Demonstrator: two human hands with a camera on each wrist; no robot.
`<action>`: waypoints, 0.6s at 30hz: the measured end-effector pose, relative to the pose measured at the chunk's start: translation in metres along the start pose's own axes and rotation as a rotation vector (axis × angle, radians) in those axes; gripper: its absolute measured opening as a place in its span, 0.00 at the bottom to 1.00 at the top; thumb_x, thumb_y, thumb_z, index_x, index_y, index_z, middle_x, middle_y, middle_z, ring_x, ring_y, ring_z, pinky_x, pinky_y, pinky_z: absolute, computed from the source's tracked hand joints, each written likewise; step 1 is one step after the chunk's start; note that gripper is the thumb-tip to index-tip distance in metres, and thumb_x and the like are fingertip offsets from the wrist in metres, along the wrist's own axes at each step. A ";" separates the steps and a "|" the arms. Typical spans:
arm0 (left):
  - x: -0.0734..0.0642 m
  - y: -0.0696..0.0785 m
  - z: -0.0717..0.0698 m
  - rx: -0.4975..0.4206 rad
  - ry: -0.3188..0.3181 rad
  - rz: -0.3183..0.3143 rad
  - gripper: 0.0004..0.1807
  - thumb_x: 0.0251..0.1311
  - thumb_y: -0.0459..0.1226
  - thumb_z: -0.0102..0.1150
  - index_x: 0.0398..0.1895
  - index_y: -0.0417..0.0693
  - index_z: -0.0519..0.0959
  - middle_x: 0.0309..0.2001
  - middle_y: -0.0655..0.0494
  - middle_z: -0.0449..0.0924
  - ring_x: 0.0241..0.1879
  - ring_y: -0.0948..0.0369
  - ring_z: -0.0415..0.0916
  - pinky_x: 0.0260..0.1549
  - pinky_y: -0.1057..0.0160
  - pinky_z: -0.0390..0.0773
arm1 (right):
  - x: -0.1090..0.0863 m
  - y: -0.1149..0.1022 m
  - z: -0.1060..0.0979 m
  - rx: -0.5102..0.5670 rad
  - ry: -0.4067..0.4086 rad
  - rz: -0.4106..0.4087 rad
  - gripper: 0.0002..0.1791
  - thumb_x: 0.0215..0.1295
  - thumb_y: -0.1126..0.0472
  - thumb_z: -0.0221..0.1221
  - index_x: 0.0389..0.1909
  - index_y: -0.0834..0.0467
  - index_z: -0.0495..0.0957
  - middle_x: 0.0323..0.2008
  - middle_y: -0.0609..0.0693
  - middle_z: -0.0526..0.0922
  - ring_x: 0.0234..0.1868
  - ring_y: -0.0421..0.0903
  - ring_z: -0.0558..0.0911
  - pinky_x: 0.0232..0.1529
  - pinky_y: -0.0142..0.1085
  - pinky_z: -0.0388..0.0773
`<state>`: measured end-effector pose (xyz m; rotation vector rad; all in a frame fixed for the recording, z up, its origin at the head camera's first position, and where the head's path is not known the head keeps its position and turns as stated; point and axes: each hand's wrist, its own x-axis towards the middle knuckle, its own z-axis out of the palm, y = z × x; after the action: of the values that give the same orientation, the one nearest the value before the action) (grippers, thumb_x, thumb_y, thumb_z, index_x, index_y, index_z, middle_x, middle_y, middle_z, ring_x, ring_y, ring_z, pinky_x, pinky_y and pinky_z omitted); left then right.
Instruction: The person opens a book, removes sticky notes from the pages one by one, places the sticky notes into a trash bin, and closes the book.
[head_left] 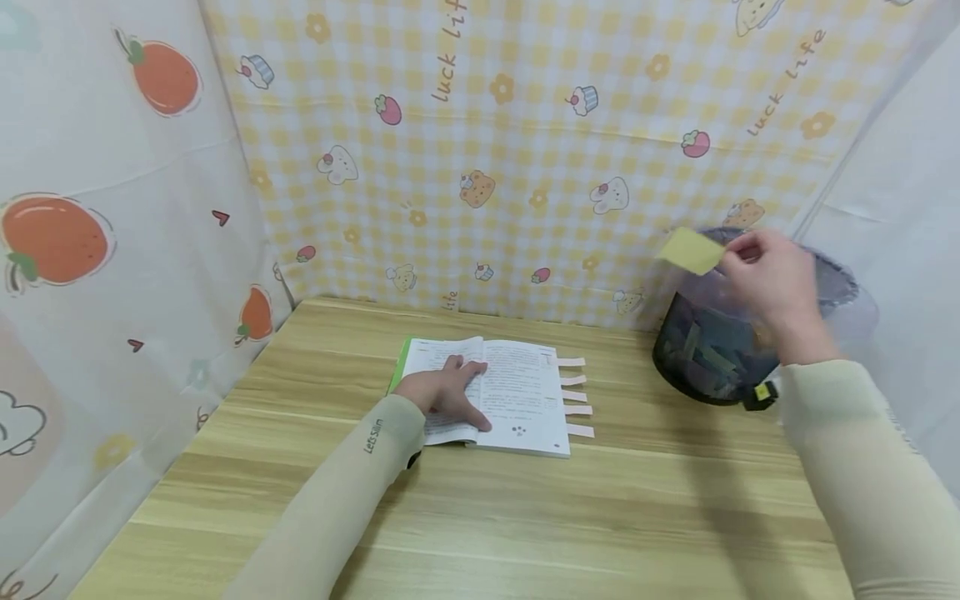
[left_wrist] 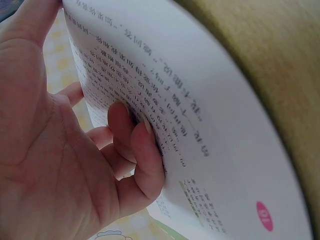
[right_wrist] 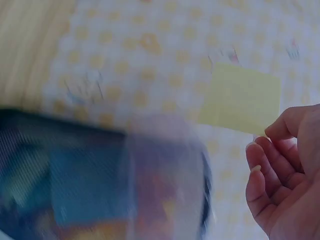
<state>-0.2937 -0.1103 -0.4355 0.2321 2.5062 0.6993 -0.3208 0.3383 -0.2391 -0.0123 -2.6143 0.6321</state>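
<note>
An open book [head_left: 517, 392] lies on the wooden table, several pale pink tabs [head_left: 576, 397] sticking out of its right edge. My left hand [head_left: 448, 392] rests on the left page, its fingers spread toward the fold. In the left wrist view that hand's fingertips touch the printed page [left_wrist: 200, 115]. To the right, my right hand [head_left: 776, 279] pinches a yellow sticky note [head_left: 692, 251] by one corner between thumb and fingers. Note and hand are above the rim of a dark mesh bin [head_left: 705, 350]. In the right wrist view the note [right_wrist: 242, 97] hangs flat beside the fingertips.
A clear plastic liner [head_left: 847, 292] folds over the bin's rim, and bits of paper show inside through the mesh. A small black box with a yellow mark [head_left: 761, 395] sits at the bin's base. Patterned cloth [head_left: 525, 150] stands behind the table [head_left: 540, 517].
</note>
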 end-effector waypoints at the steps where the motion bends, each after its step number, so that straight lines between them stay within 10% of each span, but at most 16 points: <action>1: 0.000 0.000 0.000 -0.002 0.000 -0.003 0.65 0.52 0.63 0.83 0.90 0.76 0.53 0.93 0.49 0.29 0.91 0.39 0.34 0.80 0.32 0.62 | 0.002 0.005 -0.008 0.000 0.020 0.020 0.22 0.77 0.49 0.51 0.56 0.60 0.82 0.32 0.37 0.86 0.35 0.35 0.77 0.38 0.33 0.70; 4: 0.002 -0.001 0.000 -0.003 -0.001 -0.007 0.65 0.52 0.63 0.83 0.90 0.76 0.53 0.93 0.50 0.29 0.91 0.39 0.34 0.80 0.32 0.61 | 0.005 0.020 -0.028 -0.004 0.055 0.082 0.25 0.76 0.47 0.52 0.57 0.62 0.81 0.26 0.19 0.70 0.32 0.27 0.68 0.34 0.28 0.67; 8: 0.002 -0.002 0.001 -0.009 -0.007 -0.007 0.65 0.52 0.63 0.83 0.90 0.76 0.52 0.93 0.50 0.28 0.91 0.38 0.32 0.80 0.30 0.59 | 0.006 0.039 -0.044 -0.031 0.062 0.172 0.27 0.76 0.46 0.51 0.59 0.64 0.80 0.24 0.19 0.66 0.36 0.36 0.71 0.30 0.27 0.67; 12: 0.003 -0.002 0.001 -0.010 -0.011 -0.006 0.65 0.52 0.63 0.83 0.90 0.77 0.52 0.93 0.50 0.28 0.91 0.38 0.32 0.80 0.29 0.59 | 0.005 0.054 -0.049 -0.065 0.035 0.230 0.28 0.77 0.49 0.49 0.60 0.68 0.77 0.37 0.50 0.85 0.47 0.58 0.77 0.32 0.34 0.69; 15: 0.002 -0.001 0.001 -0.010 -0.010 -0.007 0.65 0.52 0.63 0.83 0.90 0.77 0.52 0.93 0.50 0.29 0.90 0.38 0.33 0.80 0.30 0.59 | 0.004 0.062 -0.048 -0.079 0.010 0.244 0.28 0.78 0.50 0.48 0.62 0.70 0.76 0.57 0.75 0.80 0.54 0.68 0.75 0.34 0.41 0.70; 18: 0.002 -0.001 0.001 -0.008 -0.007 -0.007 0.65 0.52 0.63 0.83 0.90 0.77 0.52 0.93 0.50 0.29 0.90 0.37 0.34 0.79 0.31 0.61 | 0.005 0.067 -0.046 -0.093 -0.005 0.260 0.31 0.78 0.50 0.48 0.68 0.70 0.73 0.63 0.76 0.78 0.57 0.71 0.76 0.35 0.42 0.70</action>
<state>-0.2949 -0.1104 -0.4375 0.2223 2.4962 0.7050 -0.3118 0.4188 -0.2297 -0.3855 -2.6671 0.5960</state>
